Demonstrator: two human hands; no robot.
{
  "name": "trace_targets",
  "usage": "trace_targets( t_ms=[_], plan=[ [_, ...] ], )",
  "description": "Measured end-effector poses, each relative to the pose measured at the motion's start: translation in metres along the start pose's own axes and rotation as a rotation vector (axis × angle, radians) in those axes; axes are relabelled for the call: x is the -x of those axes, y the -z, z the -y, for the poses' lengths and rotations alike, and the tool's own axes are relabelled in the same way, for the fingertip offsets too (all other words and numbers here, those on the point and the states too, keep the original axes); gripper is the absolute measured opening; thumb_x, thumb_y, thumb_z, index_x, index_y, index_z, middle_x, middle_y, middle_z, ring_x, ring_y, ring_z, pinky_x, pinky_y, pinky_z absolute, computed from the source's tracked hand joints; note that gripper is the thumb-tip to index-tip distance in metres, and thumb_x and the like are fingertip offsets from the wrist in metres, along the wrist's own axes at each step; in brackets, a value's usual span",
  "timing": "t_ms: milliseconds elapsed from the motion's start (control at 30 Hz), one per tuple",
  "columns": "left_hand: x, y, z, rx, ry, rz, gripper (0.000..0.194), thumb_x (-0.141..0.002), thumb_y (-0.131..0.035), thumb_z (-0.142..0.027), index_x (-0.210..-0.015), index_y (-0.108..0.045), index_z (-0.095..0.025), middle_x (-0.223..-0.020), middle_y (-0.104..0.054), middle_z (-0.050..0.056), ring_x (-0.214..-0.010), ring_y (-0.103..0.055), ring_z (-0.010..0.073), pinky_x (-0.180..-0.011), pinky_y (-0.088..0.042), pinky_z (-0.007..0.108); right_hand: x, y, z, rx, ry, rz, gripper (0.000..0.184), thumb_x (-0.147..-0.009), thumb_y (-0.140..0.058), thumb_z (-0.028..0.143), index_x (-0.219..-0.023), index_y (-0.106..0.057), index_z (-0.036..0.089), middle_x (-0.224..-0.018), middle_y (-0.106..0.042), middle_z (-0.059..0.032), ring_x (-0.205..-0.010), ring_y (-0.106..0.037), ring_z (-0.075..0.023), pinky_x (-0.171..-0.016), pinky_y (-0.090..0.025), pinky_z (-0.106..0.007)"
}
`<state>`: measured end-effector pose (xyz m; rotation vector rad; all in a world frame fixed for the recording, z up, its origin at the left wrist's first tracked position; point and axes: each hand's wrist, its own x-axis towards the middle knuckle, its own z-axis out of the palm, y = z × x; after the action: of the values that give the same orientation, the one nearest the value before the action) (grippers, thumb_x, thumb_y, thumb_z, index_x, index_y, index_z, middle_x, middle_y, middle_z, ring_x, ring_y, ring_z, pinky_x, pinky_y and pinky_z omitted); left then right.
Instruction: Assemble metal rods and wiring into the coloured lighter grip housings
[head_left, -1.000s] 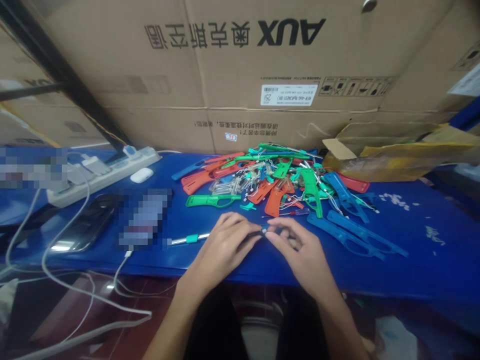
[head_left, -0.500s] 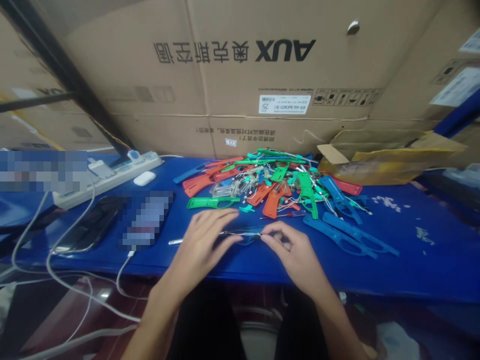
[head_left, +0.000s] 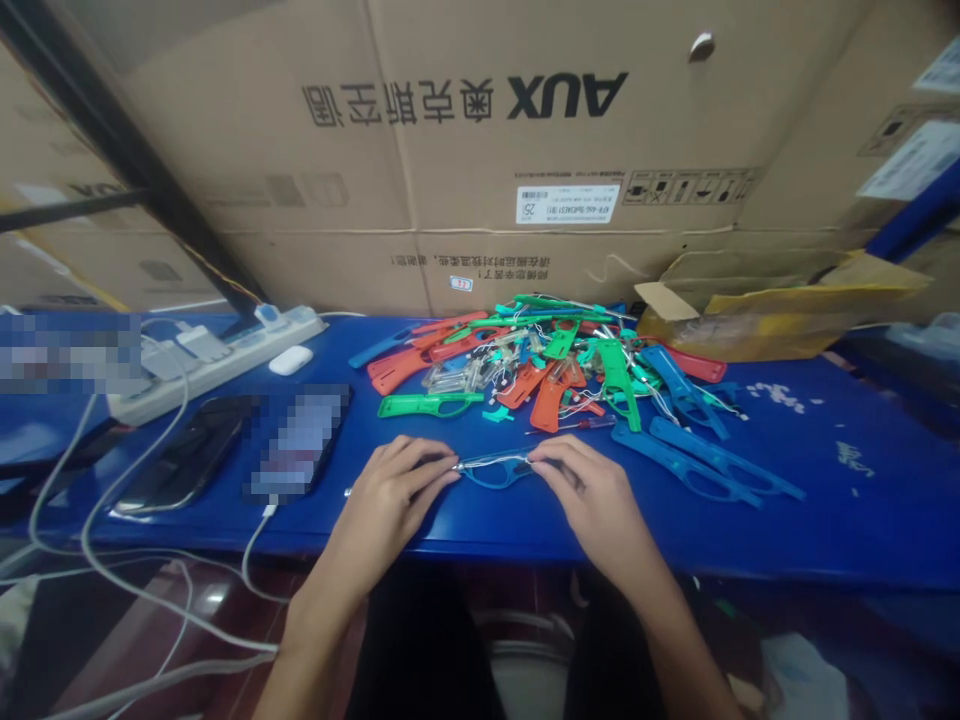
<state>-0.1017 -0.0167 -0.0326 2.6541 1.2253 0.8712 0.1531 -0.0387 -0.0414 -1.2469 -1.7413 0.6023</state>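
A blue plastic half shell, shaped like the casing of a long-necked gas lighter, lies at the table's front between my hands. A thin white wire runs along its top edge. My left hand pinches the wire's left end, where a small silvery piece shows at the fingertips. My right hand pinches the wire's other end, over the right part of the shell. Its fingers hide that end. A bit of a silver tube peeks out left of my left hand.
Behind my hands lies a heap of green, orange and blue casings with clear parts and wires. A screwdriver sits before it. Two blue shells lie right. Phones, cables and a power strip occupy the left. A cardboard box stands behind.
My left hand has closed from spread fingers into a pinch on the wire's left end. The right hand still pinches at the other end. More of the blue shell shows between them.
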Motion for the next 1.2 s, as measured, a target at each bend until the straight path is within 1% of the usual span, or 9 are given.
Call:
trace_targets(
  t_ms=[233, 400, 567, 600, 700, 767, 967, 1067, 1200],
  plan=[
    [0.0004, -0.0008, -0.0008, 0.056, 0.036, -0.001, 0.022, -0.104, -0.054, -0.030, -0.106, -0.075, -0.023, -0.109, -0.072, 0.005, -0.094, -0.060, 0.0202, -0.079, -0.045, 0.036, -0.0010, -0.0015, -0.0043, 0.110, 0.051, 0.042, 0.017, -0.102, -0.054, 0.018, -0.096, -0.070, 0.023, -0.101, -0.073, -0.0030, -0.096, -0.067, -0.0191, -0.087, -0.048, -0.031],
    [0.0004, 0.0000, -0.0026, 0.045, 0.029, 0.034, 0.022, -0.106, -0.051, -0.027, -0.107, -0.073, -0.022, -0.111, -0.071, 0.005, -0.095, -0.060, 0.0203, -0.080, -0.044, 0.036, -0.0017, -0.0005, -0.0045, 0.174, 0.082, 0.055, 0.021, -0.102, -0.051, 0.016, -0.096, -0.070, 0.023, -0.103, -0.074, -0.0036, -0.098, -0.069, -0.0205, -0.095, -0.048, -0.035],
    [0.0017, 0.0008, -0.0037, 0.041, 0.028, 0.030, 0.018, -0.104, -0.054, -0.024, -0.108, -0.072, -0.022, -0.110, -0.071, 0.005, -0.095, -0.059, 0.0203, -0.080, -0.043, 0.036, -0.0017, -0.0018, -0.0045, 0.191, 0.060, 0.074, 0.021, -0.101, -0.051, 0.020, -0.093, -0.071, 0.024, -0.103, -0.075, -0.0045, -0.097, -0.069, -0.0219, -0.087, -0.052, -0.034],
    [0.0019, 0.0008, -0.0036, 0.043, 0.034, 0.032, 0.017, -0.104, -0.055, -0.024, -0.108, -0.072, -0.022, -0.110, -0.070, 0.005, -0.095, -0.059, 0.0202, -0.080, -0.043, 0.036, -0.0016, -0.0024, -0.0047, 0.197, 0.059, 0.076, 0.021, -0.101, -0.052, 0.020, -0.094, -0.071, 0.024, -0.105, -0.076, -0.0042, -0.097, -0.069, -0.0219, -0.088, -0.052, -0.035],
    [0.0021, 0.0010, -0.0036, 0.054, 0.050, 0.036, 0.017, -0.104, -0.056, -0.024, -0.108, -0.072, -0.023, -0.109, -0.070, 0.004, -0.096, -0.059, 0.0198, -0.081, -0.043, 0.036, -0.0007, -0.0041, -0.0055, 0.224, 0.049, 0.074, 0.020, -0.101, -0.055, 0.022, -0.096, -0.074, 0.026, -0.109, -0.076, -0.0018, -0.098, -0.070, -0.0218, -0.097, -0.050, -0.039],
    [0.0019, 0.0010, -0.0038, 0.064, 0.061, 0.036, 0.017, -0.104, -0.056, -0.025, -0.107, -0.072, -0.023, -0.109, -0.070, 0.004, -0.095, -0.059, 0.0197, -0.082, -0.044, 0.036, 0.0001, -0.0044, -0.0058, 0.239, 0.031, 0.068, 0.020, -0.101, -0.056, 0.023, -0.095, -0.075, 0.027, -0.109, -0.077, -0.0006, -0.099, -0.070, -0.0219, -0.099, -0.049, -0.040],
    [0.0025, -0.0006, -0.0019, 0.107, 0.078, 0.030, 0.014, -0.102, -0.059, -0.026, -0.105, -0.072, -0.023, -0.108, -0.070, 0.004, -0.096, -0.059, 0.0199, -0.083, -0.045, 0.037, 0.0009, -0.0019, -0.0035, 0.238, 0.029, 0.083, 0.022, -0.102, -0.053, 0.023, -0.099, -0.075, 0.026, -0.109, -0.073, -0.0039, -0.100, -0.068, -0.0215, -0.087, -0.053, -0.034],
    [0.0036, -0.0017, -0.0002, 0.124, 0.071, 0.025, 0.014, -0.102, -0.059, -0.025, -0.105, -0.072, -0.023, -0.108, -0.070, 0.004, -0.096, -0.059, 0.0196, -0.083, -0.045, 0.037, -0.0004, -0.0007, -0.0028, 0.203, 0.030, 0.097, 0.024, -0.102, -0.052, 0.023, -0.097, -0.075, 0.025, -0.105, -0.072, -0.0050, -0.098, -0.068, -0.0213, -0.086, -0.053, -0.033],
    [0.0039, -0.0024, 0.0013, 0.131, 0.045, 0.020, 0.015, -0.102, -0.059, -0.024, -0.106, -0.073, -0.023, -0.109, -0.071, 0.005, -0.097, -0.059, 0.0206, -0.083, -0.046, 0.037, -0.0025, 0.0003, -0.0032, 0.168, -0.001, 0.087, 0.024, -0.101, -0.054, 0.023, -0.092, -0.077, 0.026, -0.100, -0.074, -0.0033, -0.096, -0.068, -0.0217, -0.088, -0.053, -0.035]
  ],
)
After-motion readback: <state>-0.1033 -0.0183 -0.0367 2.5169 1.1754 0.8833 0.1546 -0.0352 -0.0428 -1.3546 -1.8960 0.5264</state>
